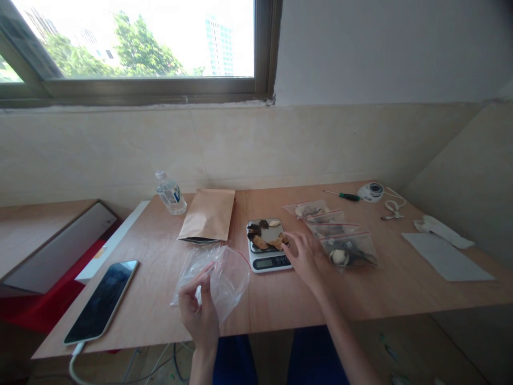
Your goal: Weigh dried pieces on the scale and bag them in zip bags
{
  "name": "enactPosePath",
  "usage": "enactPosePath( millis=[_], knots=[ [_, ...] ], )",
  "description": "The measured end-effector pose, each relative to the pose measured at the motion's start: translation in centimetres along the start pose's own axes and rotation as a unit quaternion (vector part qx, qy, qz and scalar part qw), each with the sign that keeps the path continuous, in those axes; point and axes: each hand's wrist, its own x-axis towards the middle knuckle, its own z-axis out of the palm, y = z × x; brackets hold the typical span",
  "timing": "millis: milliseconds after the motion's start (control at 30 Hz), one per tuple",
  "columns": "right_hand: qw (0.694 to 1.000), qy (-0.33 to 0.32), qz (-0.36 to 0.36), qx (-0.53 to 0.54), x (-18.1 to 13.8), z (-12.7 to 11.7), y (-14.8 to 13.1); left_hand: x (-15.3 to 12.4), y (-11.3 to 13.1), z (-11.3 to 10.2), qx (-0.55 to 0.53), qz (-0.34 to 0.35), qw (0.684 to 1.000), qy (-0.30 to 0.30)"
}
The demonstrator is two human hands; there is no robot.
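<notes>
My left hand [200,305] pinches the edge of a clear zip bag [230,283], its mouth facing the scale. My right hand [300,254] reaches over the right side of a digital kitchen scale [272,262]. Its thumb and fingertips close on a brown dried piece [277,244] lying at the plate's front right. Around the plate lie another brown piece [259,243], dark dried pieces [253,230] and a pale slice [274,223]. The scale's display is too small to read.
Several filled zip bags [348,251] lie right of the scale. Behind the clear bag is a brown paper pouch [210,214], beside a plastic bottle [171,195]. A phone [102,302] lies left. Farther right are a screwdriver [348,197], a white camera [371,191] and white paper [447,256].
</notes>
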Motion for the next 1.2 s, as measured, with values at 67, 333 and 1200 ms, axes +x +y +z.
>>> enactPosePath(
  millis=[67,333,1200],
  knots=[
    [1.000,-0.002,0.006,-0.011,0.6,0.6,0.1,0.0,-0.1,-0.1,0.000,0.004,1.000,-0.002],
    [0.997,0.069,0.017,0.022,-0.2,-0.2,0.4,0.1,-0.3,-0.4,0.014,0.011,1.000,0.000],
    [1.000,0.014,0.011,-0.023,-2.1,-1.4,0.2,-0.8,-0.6,1.0,0.009,-0.039,0.998,-0.051]
  ],
)
